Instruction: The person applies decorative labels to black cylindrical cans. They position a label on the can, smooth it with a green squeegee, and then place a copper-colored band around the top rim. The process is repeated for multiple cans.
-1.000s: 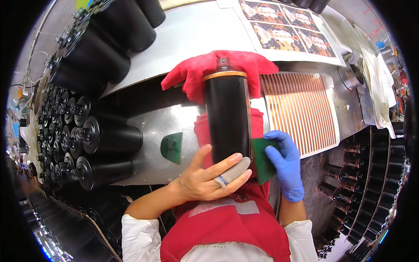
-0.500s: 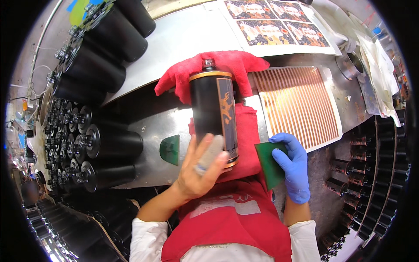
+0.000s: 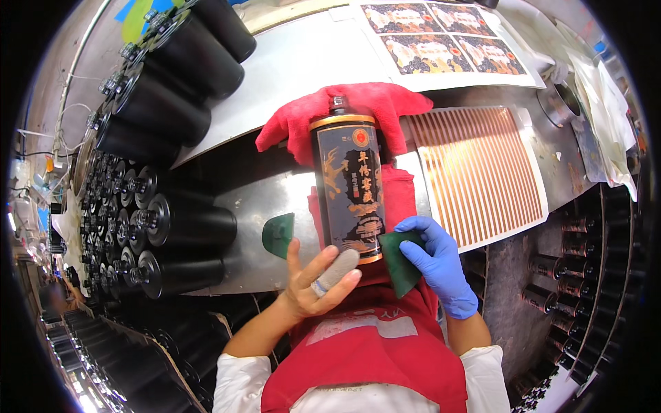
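A black bottle (image 3: 351,182) with gold bands lies with its neck pointing away from me, on folded red cloths (image 3: 401,193). Its dark decal with orange and gold decoration faces up. My left hand (image 3: 318,281), bare apart from a grey sleeve on one finger, is at the bottle's lower left end. Its fingers are spread, and the covered fingertip meets or overlaps the bottle's edge. In a blue glove, my right hand (image 3: 432,258) pinches a dark green flexible scraper (image 3: 399,265) beside the bottle's lower right edge. Another green scraper (image 3: 278,235) rests on the metal table to the left.
Several black bottles (image 3: 189,219) lie stacked at the left, with more on the white board (image 3: 289,65) at the far left. A sheet with copper stripes (image 3: 482,175) lies right of the bottle. Printed decal sheets (image 3: 444,38) are at the back. Racked bottles (image 3: 575,265) stand at the right.
The bottle has rolled so its decal now faces up. My left hand has opened and slid slightly off the bottle's side. My right hand has brought the green scraper leftward to the bottle.
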Demonstrator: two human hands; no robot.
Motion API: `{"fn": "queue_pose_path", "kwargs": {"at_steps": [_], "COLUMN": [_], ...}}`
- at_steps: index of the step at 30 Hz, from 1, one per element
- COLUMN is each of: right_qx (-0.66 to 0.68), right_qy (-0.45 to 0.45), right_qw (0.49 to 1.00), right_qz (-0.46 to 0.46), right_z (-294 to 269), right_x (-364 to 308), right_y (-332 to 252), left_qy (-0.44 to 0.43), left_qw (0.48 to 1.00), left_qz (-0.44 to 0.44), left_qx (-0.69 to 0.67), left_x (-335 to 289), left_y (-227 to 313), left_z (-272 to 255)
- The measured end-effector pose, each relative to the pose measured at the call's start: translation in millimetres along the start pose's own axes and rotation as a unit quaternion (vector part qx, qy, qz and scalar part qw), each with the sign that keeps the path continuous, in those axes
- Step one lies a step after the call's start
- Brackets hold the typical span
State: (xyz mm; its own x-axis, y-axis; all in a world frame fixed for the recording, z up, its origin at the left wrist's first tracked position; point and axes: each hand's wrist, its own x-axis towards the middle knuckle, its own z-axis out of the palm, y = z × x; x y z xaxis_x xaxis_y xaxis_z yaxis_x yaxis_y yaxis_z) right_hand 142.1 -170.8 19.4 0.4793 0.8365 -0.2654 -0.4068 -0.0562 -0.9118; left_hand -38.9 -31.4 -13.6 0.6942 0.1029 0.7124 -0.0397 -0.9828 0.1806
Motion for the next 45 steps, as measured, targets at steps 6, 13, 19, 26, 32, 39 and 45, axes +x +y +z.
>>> {"fn": "queue_pose_path", "kwargs": {"at_steps": [6,13,19,26,32,39,45], "right_qx": [-0.024,-0.041,-0.178,-0.565,-0.568,-0.575,-0.587], "right_qy": [0.019,0.078,0.093,-0.081,-0.120,-0.162,-0.146], "right_qw": [0.999,0.996,0.976,0.781,0.792,0.777,0.782], "right_qz": [0.008,-0.015,-0.085,-0.253,-0.188,-0.200,-0.151], "right_z": [-10,-41,7,25,33,42,24], "right_x": [-2,1,75,203,195,185,87], "right_y": [-10,-38,-103,-115,-122,-131,-175], "left_qy": [-0.133,-0.239,-0.136,-0.017,-0.105,0.097,0.059], "left_qw": [0.976,0.931,0.963,0.925,0.802,0.910,0.793], "left_qz": [0.162,0.258,0.175,0.054,0.004,0.167,0.185], "left_qx": [0.050,0.098,-0.155,-0.375,-0.589,-0.366,-0.577], "left_x": [63,84,65,119,87,132,136], "left_y": [-6,11,16,30,24,40,91], "left_z": [-17,-18,-31,-76,-102,-99,-56]}}
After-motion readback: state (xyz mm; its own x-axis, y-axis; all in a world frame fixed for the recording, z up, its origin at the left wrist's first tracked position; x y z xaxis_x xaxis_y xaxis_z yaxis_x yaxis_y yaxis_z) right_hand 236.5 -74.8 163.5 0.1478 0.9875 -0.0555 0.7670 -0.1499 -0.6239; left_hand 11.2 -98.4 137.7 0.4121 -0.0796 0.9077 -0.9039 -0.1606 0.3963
